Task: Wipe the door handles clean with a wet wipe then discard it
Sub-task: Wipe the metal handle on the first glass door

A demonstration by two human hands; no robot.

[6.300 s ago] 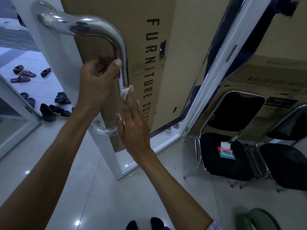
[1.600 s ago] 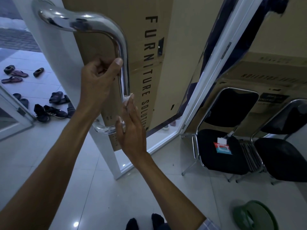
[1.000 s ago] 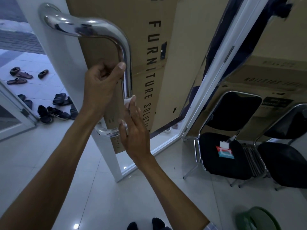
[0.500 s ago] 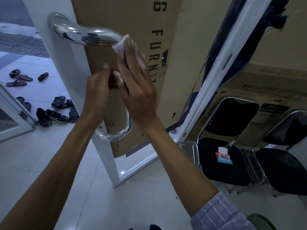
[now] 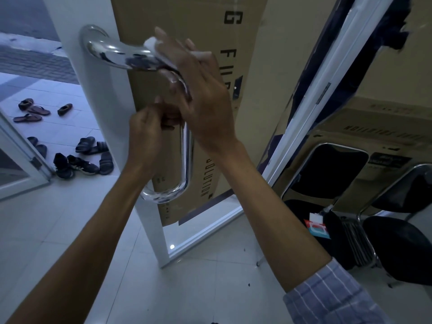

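The right hand [image 5: 205,97] presses a white wipe [image 5: 152,44] onto the top bend of the handle [image 5: 185,160]. The left hand [image 5: 146,134] curls round its upright bar. The carton [image 5: 194,17] behind reads "SOLUTION".

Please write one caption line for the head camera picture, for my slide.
Right hand presses a wet wipe on the chrome door handle's upper bend; left hand holds its bar.

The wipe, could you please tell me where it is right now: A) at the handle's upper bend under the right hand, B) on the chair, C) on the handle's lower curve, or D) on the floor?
A: the right hand presses the wipe against the upper bend of the handle.
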